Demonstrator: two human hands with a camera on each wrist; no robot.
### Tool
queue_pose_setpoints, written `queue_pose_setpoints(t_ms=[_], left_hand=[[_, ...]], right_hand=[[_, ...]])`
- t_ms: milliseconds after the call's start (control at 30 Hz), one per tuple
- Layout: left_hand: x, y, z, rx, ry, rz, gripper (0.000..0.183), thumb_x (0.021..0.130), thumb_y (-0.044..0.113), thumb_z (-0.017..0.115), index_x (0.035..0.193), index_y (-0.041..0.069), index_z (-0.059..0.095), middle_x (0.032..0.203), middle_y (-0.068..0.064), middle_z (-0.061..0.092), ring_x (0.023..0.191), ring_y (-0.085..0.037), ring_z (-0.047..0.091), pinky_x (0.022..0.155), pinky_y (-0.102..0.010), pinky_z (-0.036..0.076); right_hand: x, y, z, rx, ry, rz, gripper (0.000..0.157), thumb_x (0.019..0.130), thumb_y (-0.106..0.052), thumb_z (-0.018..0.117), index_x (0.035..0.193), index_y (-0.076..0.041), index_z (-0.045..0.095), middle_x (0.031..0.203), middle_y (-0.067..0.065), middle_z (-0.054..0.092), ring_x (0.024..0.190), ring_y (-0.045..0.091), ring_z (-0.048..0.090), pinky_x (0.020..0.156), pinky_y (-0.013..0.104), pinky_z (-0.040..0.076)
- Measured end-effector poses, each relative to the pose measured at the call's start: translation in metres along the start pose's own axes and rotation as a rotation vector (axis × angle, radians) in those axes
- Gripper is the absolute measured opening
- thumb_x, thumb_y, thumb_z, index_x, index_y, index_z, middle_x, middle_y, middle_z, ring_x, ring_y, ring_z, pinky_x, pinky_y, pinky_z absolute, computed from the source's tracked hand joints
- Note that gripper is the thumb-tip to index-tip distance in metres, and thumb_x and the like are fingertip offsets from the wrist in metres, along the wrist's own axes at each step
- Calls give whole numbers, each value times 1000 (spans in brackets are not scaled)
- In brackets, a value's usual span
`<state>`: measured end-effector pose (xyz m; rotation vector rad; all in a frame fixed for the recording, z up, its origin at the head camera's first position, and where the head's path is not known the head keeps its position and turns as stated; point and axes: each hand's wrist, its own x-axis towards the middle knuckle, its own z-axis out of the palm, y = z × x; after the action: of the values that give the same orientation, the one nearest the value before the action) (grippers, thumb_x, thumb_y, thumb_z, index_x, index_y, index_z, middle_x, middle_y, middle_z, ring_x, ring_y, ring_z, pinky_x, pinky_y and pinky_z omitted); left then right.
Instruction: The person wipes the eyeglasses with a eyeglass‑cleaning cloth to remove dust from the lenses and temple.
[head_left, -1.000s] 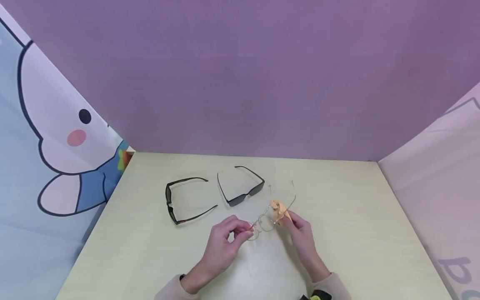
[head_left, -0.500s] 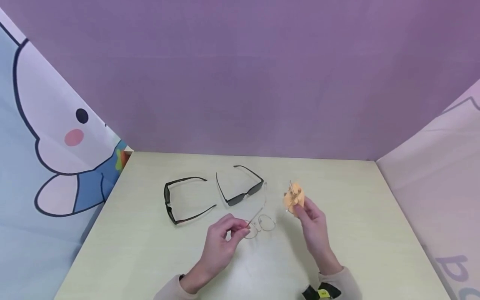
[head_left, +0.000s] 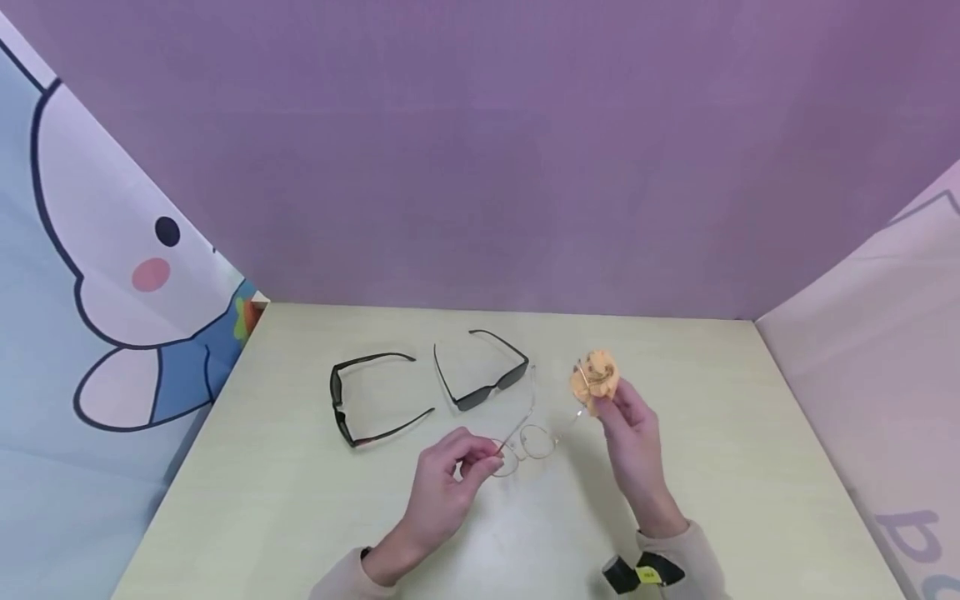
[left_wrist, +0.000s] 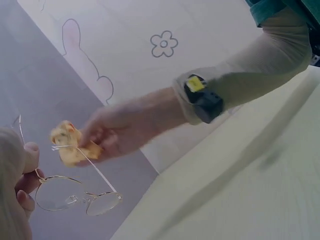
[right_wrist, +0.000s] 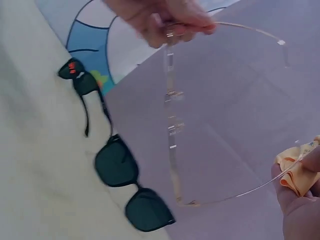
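Observation:
Thin wire-rimmed eyeglasses (head_left: 538, 442) with clear round lenses are held above the table, temples unfolded. My left hand (head_left: 446, 487) pinches them at one end, near the hinge, as the right wrist view shows. In my right hand (head_left: 633, 450), between thumb and fingers, is a crumpled orange cloth (head_left: 596, 377). The cloth lies against the far part of the other temple, which crosses it in the left wrist view. Part of the near lens is hidden behind my left fingers.
Two pairs of dark sunglasses lie unfolded on the pale table (head_left: 712, 467): one pair (head_left: 336, 388) at the left, the other (head_left: 474, 399) just behind the eyeglasses. A purple wall (head_left: 495, 167) stands at the back, with printed fabric on both sides.
My right hand has moved the cloth rightward and away from me, from near the frame front out along the temple. My left hand and both sunglasses have stayed in place.

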<state>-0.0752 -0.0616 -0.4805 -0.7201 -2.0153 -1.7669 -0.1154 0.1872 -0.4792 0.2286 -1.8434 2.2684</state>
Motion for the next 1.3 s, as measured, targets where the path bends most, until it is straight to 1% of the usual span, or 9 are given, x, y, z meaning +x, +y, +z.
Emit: queue_pose_setpoints(t_ms=[100,200,333,467,633,800,933,1100,1300], left_hand=[[0,0,1,-10,13,16,16,84,-10,77,91,4,73,76,-5,64,65,-9,55,54,-16,46],[1,1,1,-25,34,42,18,83,-13,76,91,2,72,75,-7,62,64,-14,54,55,-18,47],[1,1,0,-47,50,10,17,83,-13,76,90,2,72,75,-7,62,66,-15,54,58,-17,48],[2,-1,1,-59,49,-45,16,84,-13,75,90,2,72,77,-8,63,68,-15,57,60,-16,49],[2,-6,3,-81,41,-76,13,85,-13,74,91,-1,72,78,-11,64,69,-13,57,59,-17,48],[1,-8,6,-86,40,-54,14,85,-14,74,91,-2,71,78,-12,65,66,-14,57,57,-17,47],[-1,-8,8,-84,39,-86,14,85,-13,74,91,-1,71,79,-12,66,67,-11,58,57,-17,47],[-2,-12,9,-80,47,-118,10,86,-10,74,91,-1,72,79,-11,65,70,-10,58,60,-17,48],[-4,-24,11,-72,69,-133,11,86,-11,73,92,-2,71,79,-13,64,71,-9,57,61,-16,48]], right_hand=[[2,-3,1,1,4,-19,39,106,1,50,145,9,49,135,-2,68,124,12,64,107,25,50],[-4,6,2,-60,13,44,38,106,0,51,143,9,51,128,-6,71,117,9,67,101,22,54],[-18,22,1,-143,17,144,37,104,2,53,139,13,53,116,-10,74,102,5,68,89,20,57],[-27,33,-1,-189,13,181,35,104,1,52,137,13,55,110,-11,74,94,4,65,84,19,56],[-22,27,-4,-201,24,165,35,105,1,51,138,11,55,113,-11,74,99,5,66,86,19,56],[-11,4,-5,-162,50,126,38,106,1,49,142,10,51,123,-11,72,113,6,66,95,19,55],[-8,-8,-5,-132,85,113,39,106,-1,50,144,9,50,127,-9,71,118,7,66,99,19,54],[-15,4,-9,-152,74,169,40,107,-3,50,145,8,49,124,-11,71,115,6,65,96,18,54],[-24,26,-14,-223,57,246,38,105,0,51,141,12,52,114,-15,72,103,2,67,89,17,55]])
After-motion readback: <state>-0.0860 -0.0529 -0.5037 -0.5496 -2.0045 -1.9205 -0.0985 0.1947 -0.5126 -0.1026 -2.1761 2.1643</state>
